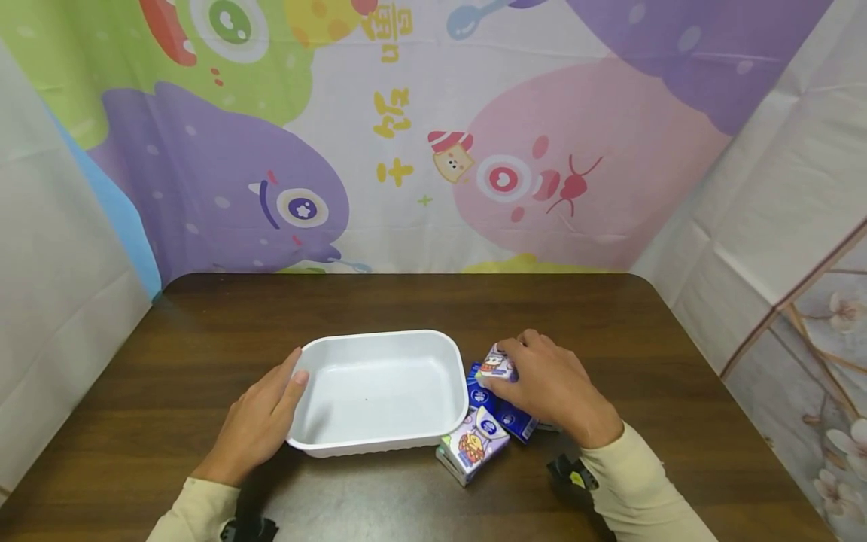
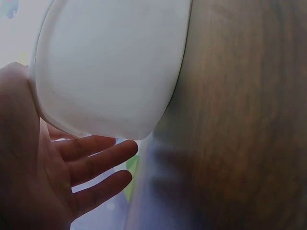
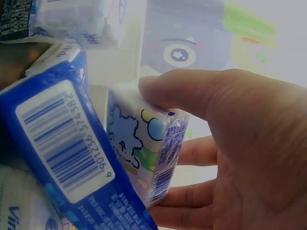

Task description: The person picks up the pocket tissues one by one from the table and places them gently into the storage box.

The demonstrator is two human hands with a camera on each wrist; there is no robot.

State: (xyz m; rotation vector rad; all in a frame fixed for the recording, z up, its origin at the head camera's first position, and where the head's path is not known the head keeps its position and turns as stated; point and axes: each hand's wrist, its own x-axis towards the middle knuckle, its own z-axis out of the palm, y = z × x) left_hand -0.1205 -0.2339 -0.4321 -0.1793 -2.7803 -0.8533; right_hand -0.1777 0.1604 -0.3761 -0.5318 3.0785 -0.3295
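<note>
A white rectangular tray (image 1: 379,391) stands on the table. My left hand (image 1: 260,418) rests against its left end, thumb at the rim; in the left wrist view the fingers (image 2: 103,163) extend beside the tray wall. My right hand (image 1: 552,380) pinches a light purple cartoon tissue pack (image 1: 497,363) between thumb and fingers, just right of the tray. The right wrist view shows this held tissue pack (image 3: 139,139) close to a blue tissue pack (image 3: 67,143) with a barcode. Below it in the head view, a purple tissue pack (image 1: 474,444) leans near the tray's front right corner.
More blue tissue packs (image 1: 516,420) lie in a small pile beneath my right hand. The brown wooden table (image 1: 379,497) reaches back to a cartoon-printed curtain (image 1: 406,226). Pale cloth hangs at both sides.
</note>
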